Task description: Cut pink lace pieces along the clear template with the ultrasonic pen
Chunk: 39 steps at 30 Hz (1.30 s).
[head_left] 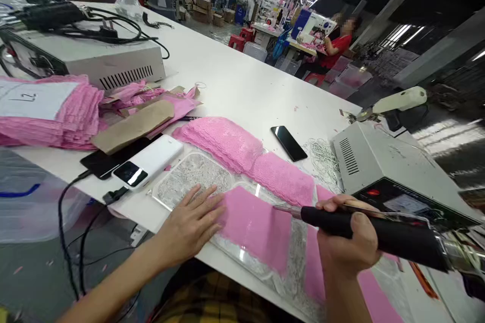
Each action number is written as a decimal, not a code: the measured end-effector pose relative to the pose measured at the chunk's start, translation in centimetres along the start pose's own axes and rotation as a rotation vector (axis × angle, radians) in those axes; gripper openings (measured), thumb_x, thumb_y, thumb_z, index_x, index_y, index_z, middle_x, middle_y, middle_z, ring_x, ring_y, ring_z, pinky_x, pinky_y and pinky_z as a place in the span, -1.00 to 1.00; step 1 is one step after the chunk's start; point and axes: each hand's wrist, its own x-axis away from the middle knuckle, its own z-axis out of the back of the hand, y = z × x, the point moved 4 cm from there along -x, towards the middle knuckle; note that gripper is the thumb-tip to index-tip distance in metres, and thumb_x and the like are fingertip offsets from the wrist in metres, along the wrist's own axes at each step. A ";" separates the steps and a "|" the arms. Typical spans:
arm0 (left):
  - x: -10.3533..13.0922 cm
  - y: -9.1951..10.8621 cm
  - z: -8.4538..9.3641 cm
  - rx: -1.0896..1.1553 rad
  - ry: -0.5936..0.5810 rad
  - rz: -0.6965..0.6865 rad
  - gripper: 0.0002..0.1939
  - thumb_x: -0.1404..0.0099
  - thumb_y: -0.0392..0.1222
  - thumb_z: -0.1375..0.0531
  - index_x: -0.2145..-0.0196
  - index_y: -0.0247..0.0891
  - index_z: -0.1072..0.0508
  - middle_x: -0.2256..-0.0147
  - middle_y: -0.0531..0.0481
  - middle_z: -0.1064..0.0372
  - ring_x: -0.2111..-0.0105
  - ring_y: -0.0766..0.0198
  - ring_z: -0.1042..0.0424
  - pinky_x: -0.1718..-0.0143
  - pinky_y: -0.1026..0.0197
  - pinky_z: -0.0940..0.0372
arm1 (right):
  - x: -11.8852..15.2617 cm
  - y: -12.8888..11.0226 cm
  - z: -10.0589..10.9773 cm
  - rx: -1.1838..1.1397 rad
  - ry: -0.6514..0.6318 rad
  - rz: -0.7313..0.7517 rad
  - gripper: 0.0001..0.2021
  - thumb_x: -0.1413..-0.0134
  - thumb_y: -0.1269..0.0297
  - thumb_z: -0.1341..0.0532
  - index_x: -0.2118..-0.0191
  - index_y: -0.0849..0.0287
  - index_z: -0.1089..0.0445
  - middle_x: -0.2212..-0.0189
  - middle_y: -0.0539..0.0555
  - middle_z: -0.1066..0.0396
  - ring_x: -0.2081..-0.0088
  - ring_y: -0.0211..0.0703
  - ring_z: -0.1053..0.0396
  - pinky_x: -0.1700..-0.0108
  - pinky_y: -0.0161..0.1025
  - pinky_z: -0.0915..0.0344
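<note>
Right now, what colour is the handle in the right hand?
The handle is black; see the head view.

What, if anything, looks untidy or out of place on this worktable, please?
The white string lies in a loose tangle between the black smartphone and the grey control box with a display, and a brown paper strip sits askew among pink scraps; both look untidy.

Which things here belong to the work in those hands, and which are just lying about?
Part of the work, it seems:
black-handled tool, in the right hand
flat pink sheet, at the left hand
stacked pink pieces alongside

Probably lying about:
black phone
loose white string
white device
brown strip
</note>
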 end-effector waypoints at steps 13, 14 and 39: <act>0.5 -0.2 0.1 0.071 0.038 0.057 -0.71 -0.46 -0.22 -0.03 -0.04 -0.26 -0.44 -0.09 -0.03 -0.39 -0.27 0.10 -0.14 -0.35 -0.06 0.12 | -0.2 -0.1 -1.3 -0.014 -0.050 0.028 -0.89 0.21 0.29 -0.12 0.46 0.17 -0.28 0.51 -0.02 -0.26 0.54 -0.27 -0.23 0.51 -0.21 -0.30; 0.6 -0.3 0.2 0.063 0.038 0.050 -0.71 -0.45 -0.23 -0.03 -0.04 -0.28 -0.43 -0.09 -0.04 -0.39 -0.27 0.10 -0.13 -0.36 -0.07 0.14 | -0.1 -0.1 -1.6 -0.028 -0.055 0.015 -0.89 0.21 0.28 -0.13 0.45 0.17 -0.28 0.51 -0.03 -0.26 0.54 -0.28 -0.23 0.51 -0.21 -0.30; 2.0 -0.5 0.9 0.081 0.058 0.056 -0.71 -0.42 -0.28 -0.07 -0.05 -0.30 -0.41 -0.09 -0.08 -0.39 -0.28 0.07 -0.12 -0.35 -0.14 0.12 | 0.6 0.9 -4.4 -0.055 -0.161 0.014 -0.94 0.16 0.31 -0.16 0.48 0.17 -0.29 0.52 -0.02 -0.29 0.54 -0.25 -0.26 0.50 -0.18 -0.33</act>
